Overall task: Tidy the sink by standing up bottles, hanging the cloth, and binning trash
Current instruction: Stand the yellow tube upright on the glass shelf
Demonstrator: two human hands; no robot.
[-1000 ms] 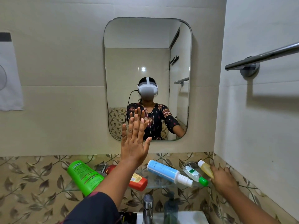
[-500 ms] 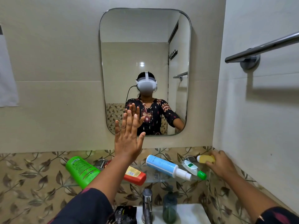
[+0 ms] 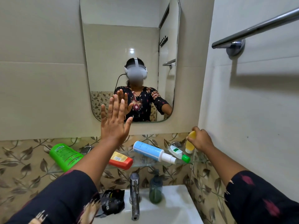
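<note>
My right hand (image 3: 201,139) grips a small yellow bottle (image 3: 190,145) at the right end of the glass shelf (image 3: 145,160), holding it upright with its white cap down. Flat and raised, my left hand (image 3: 114,122) has straight fingers in front of the mirror's lower edge and holds nothing. Lying on their sides on the shelf are a green bottle (image 3: 65,156), a red bottle (image 3: 122,160), a blue-and-white spray bottle (image 3: 150,151) and a clear bottle with a green cap (image 3: 178,153).
A mirror (image 3: 129,38) hangs above the shelf. A metal towel bar (image 3: 252,29) is on the right wall. Below are the tap (image 3: 134,191), a dark green pump bottle (image 3: 155,189), a black crumpled packet (image 3: 111,202) and the white sink (image 3: 178,207).
My right hand has turned the yellow bottle from lying tilted to standing cap down at the shelf's right end. The view has dropped towards the sink. My left hand stays raised.
</note>
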